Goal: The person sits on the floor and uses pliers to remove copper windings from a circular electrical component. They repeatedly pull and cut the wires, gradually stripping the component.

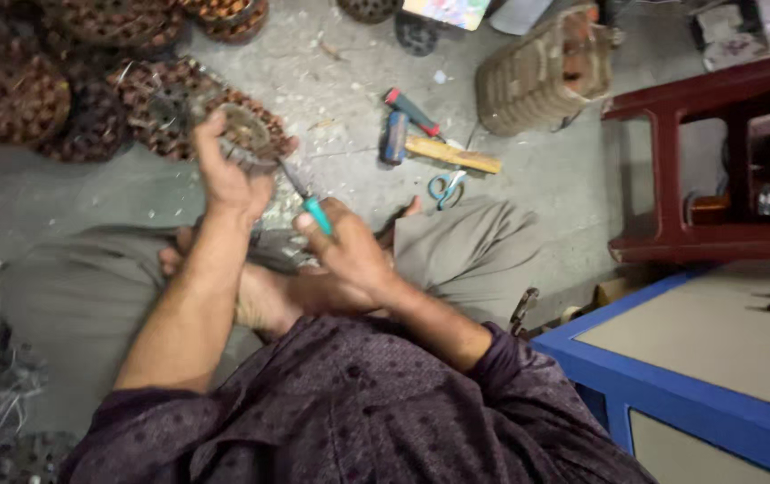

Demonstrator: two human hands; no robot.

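Grey concrete floor (537, 193) spreads under piles of round copper-wound motor coils (17, 94), with a dark red stand (672, 179) and a blue-edged desk (663, 381) at right. Above the person's lap, the left hand (228, 175) has its fingers wrapped around a coil ring (243, 134). The right hand (349, 255) grips a teal-handled screwdriver (313, 208) whose tip meets the ring.

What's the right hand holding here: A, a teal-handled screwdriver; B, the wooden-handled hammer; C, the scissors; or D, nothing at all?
A: the right hand grips a teal-handled screwdriver with its tip at the round metal part held in the left hand; the scissors lie on the floor.
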